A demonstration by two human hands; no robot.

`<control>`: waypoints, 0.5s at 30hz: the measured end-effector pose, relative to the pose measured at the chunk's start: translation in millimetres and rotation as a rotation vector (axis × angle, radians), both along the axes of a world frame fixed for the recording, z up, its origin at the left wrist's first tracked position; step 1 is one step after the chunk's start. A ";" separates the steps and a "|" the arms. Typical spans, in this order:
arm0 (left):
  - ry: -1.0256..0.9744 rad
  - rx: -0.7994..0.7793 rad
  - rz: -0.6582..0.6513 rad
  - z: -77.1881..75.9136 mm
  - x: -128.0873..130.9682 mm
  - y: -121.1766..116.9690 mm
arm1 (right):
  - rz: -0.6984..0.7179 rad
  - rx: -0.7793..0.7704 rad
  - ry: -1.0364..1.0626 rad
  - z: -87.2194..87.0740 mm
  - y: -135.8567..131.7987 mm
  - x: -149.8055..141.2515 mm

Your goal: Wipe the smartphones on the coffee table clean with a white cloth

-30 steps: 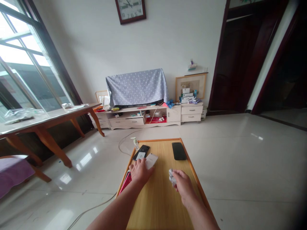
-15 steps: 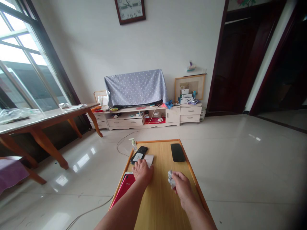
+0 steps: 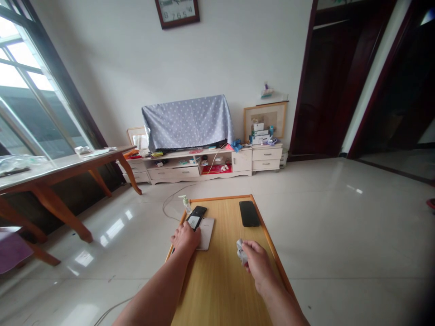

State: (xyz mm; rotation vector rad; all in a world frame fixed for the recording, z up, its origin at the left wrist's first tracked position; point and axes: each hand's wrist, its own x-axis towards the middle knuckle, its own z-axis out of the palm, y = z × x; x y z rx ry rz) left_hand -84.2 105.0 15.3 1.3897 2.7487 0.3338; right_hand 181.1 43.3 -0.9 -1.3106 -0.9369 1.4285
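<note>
My left hand (image 3: 184, 238) lies on the left side of the low wooden table (image 3: 217, 290), its fingers against the left edge of a white phone (image 3: 206, 233). Just beyond the fingertips, a black phone (image 3: 196, 216) with a white card on it overlaps the white phone. The red phone seen earlier is hidden, perhaps under my left forearm. My right hand (image 3: 258, 261) grips a crumpled white cloth (image 3: 241, 252) above the table's middle. A black phone (image 3: 249, 213) lies face up at the far right of the table.
A pump bottle (image 3: 185, 204) stands at the table's far left corner. A cable (image 3: 171, 203) runs over the tiled floor. A long wooden table (image 3: 57, 170) stands at left, and a white cabinet (image 3: 200, 171) holds a cloth-covered television (image 3: 188, 122).
My left hand has slid left off the white phone, showing more of it. The red phone has gone from view. My right hand and its cloth have barely moved.
</note>
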 end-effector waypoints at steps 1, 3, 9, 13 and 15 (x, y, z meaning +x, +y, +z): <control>-0.006 -0.007 -0.001 -0.7 -3.5 0.7 | 0.003 -0.004 0.000 -0.1 0.1 -0.2; -0.014 -0.013 -0.004 -1.5 -7.9 2.1 | 0.009 -0.017 0.001 -0.2 0.4 -1.0; -0.018 0.022 -0.002 6.4 -12.0 3.0 | 0.015 -0.010 0.002 -1.0 1.2 -2.8; -0.029 0.079 -0.028 18.1 -8.5 -8.5 | 0.009 0.017 0.014 2.7 -0.7 -1.0; -0.044 0.106 -0.057 21.4 -2.7 -20.4 | 0.004 0.021 0.023 7.1 -2.8 0.5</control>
